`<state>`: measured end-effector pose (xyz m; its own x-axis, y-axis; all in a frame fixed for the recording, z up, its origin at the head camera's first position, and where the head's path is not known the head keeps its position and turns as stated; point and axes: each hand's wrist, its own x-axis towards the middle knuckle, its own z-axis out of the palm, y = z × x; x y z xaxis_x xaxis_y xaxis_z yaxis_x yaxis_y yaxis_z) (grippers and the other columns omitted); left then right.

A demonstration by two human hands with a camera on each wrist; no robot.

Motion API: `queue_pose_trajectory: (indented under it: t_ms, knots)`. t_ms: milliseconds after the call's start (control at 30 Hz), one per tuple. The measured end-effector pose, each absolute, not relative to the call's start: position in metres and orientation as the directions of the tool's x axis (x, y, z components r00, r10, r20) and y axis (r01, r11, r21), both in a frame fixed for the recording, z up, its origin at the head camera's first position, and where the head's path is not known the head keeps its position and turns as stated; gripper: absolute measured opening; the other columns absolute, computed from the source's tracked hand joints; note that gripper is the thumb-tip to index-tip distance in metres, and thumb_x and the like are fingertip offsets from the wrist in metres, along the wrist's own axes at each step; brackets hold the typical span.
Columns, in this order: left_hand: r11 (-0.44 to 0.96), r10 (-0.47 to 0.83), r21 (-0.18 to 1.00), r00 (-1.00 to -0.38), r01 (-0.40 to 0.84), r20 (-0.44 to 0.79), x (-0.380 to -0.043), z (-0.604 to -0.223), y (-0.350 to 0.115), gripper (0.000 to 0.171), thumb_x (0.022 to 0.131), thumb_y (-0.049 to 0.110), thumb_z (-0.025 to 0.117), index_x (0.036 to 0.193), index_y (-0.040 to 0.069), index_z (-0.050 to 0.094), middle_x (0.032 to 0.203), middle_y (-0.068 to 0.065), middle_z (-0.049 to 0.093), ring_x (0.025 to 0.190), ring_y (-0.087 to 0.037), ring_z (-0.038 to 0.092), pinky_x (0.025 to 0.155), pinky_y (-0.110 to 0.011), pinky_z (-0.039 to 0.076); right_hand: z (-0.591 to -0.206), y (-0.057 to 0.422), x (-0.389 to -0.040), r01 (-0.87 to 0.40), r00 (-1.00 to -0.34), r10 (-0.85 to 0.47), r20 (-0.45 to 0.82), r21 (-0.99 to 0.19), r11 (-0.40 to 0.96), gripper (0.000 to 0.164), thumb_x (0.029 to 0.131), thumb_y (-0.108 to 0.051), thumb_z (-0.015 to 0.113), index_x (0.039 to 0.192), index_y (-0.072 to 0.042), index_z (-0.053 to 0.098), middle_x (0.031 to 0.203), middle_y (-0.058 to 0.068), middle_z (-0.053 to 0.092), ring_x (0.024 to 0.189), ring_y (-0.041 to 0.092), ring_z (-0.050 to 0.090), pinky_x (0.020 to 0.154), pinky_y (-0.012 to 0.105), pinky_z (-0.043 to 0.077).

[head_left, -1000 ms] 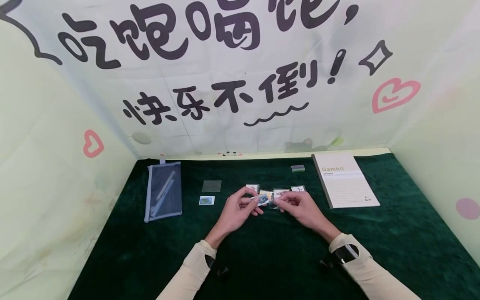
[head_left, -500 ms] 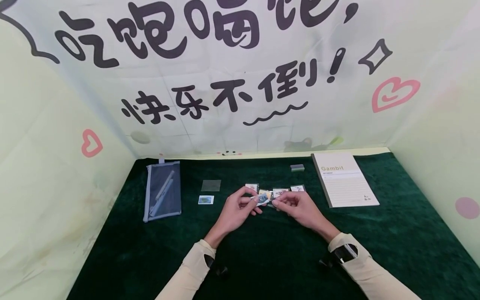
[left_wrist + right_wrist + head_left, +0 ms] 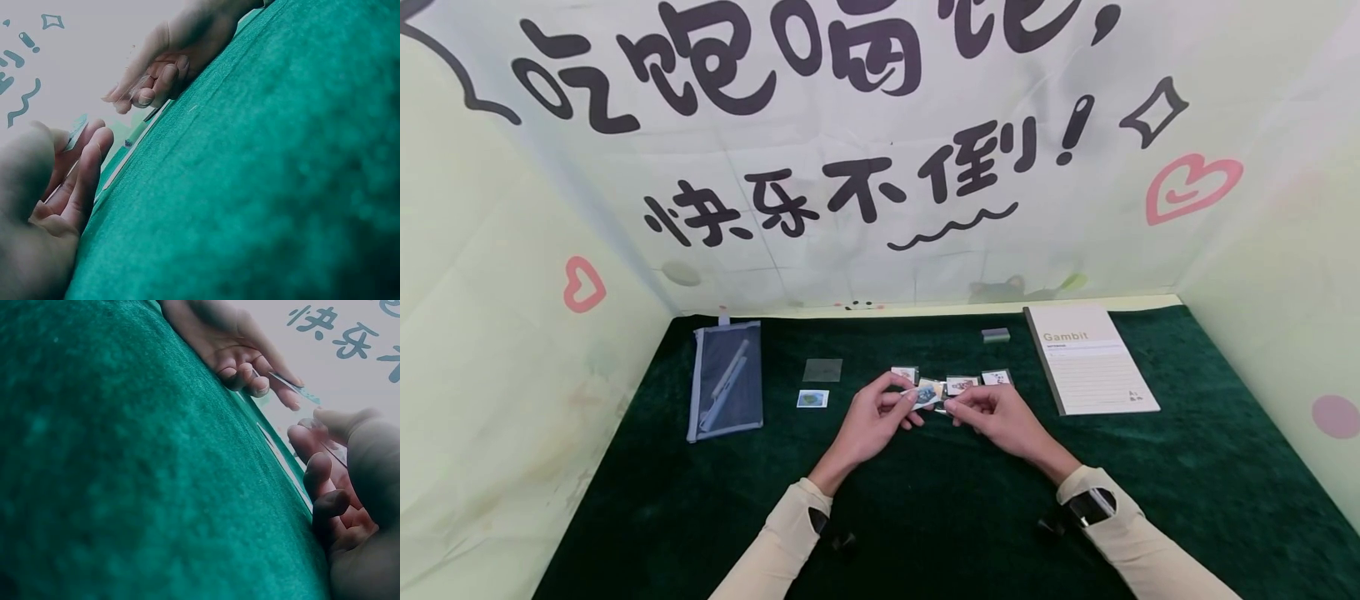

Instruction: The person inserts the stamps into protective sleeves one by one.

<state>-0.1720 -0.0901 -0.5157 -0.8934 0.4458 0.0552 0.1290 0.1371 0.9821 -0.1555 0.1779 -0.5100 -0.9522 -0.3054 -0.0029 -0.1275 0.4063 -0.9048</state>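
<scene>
In the head view my left hand (image 3: 880,412) pinches a small blue picture stamp (image 3: 927,397) between thumb and fingers, above the cloth. Facing it from the right, my right hand (image 3: 996,412) pinches a thin clear plastic sleeve (image 3: 335,452), seen edge-on in the right wrist view. Stamp and sleeve are close together, with a narrow gap between the two hands' fingertips. Behind the hands lie several small picture stamps in dark-edged sleeves, among them a left one (image 3: 905,373), a middle one (image 3: 962,385) and a right one (image 3: 997,378), partly covered by my fingers.
A loose stamp (image 3: 812,399) lies left of my hands, below a flat clear sleeve (image 3: 823,370). Farther left is a blue zip pouch (image 3: 750,408) with pens inside. A small eraser-like block (image 3: 996,335) and a notebook (image 3: 1093,367) lie on the green cloth (image 3: 925,517).
My right fingertips have shifted slightly left, and the stamp in my left hand has tilted a little. Nothing on the cloth has moved.
</scene>
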Motion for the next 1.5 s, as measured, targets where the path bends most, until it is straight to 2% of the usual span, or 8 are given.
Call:
queue_pose_trajectory:
  t_ms: [400, 867, 1200, 1500]
  knots:
    - [0.165, 0.438, 0.977, -0.898, 0.139, 0.054, -0.1715, -0.5129, -0.0897, 0.023, 0.112, 0.035, 0.061, 0.127, 0.018, 0.063, 0.113, -0.002, 0.084, 0.089, -0.018, 0.079, 0.081, -0.030, 0.064, -0.5096, 0.1781, -0.1567, -0.110, -0.953, -0.303, -0.026, -0.900, 0.423, 0.029, 0.106, -0.045, 0.069, 0.100, -0.019, 0.082, 0.085, 0.005, 0.075, 0.062, 0.013, 0.058, 0.056, 0.025, 0.047]
    - [0.181, 0.456, 0.973, -0.889, 0.146, 0.048, -0.1725, -0.5144, -0.0901, 0.021, 0.111, 0.034, 0.063, 0.126, 0.020, 0.065, 0.110, 0.000, 0.084, 0.089, -0.018, 0.078, 0.081, -0.030, 0.062, -0.5092, 0.1782, -0.1572, -0.100, -0.953, -0.300, -0.033, -0.903, 0.417, 0.028, 0.106, -0.046, 0.069, 0.102, -0.021, 0.082, 0.087, 0.004, 0.076, 0.064, 0.015, 0.060, 0.057, 0.026, 0.049]
    - [0.230, 0.477, 0.961, -0.879, 0.156, 0.029, -0.1714, -0.5150, -0.0915, 0.021, 0.111, 0.039, 0.063, 0.124, 0.024, 0.067, 0.102, 0.003, 0.084, 0.091, -0.016, 0.077, 0.083, -0.031, 0.060, -0.5105, 0.1782, -0.1557, -0.097, -0.960, -0.279, -0.017, -0.916, 0.388, 0.023, 0.104, -0.043, 0.073, 0.105, -0.021, 0.082, 0.088, 0.004, 0.076, 0.063, 0.014, 0.060, 0.057, 0.026, 0.049]
    - [0.259, 0.504, 0.952, -0.864, 0.161, 0.009, -0.1716, -0.5148, -0.0917, 0.024, 0.109, 0.043, 0.065, 0.126, 0.026, 0.068, 0.105, 0.007, 0.084, 0.092, -0.017, 0.076, 0.079, -0.030, 0.056, -0.5090, 0.1779, -0.1548, -0.083, -0.956, -0.290, -0.036, -0.918, 0.388, 0.023, 0.103, -0.042, 0.074, 0.105, -0.020, 0.081, 0.089, 0.003, 0.077, 0.064, 0.015, 0.062, 0.058, 0.025, 0.051]
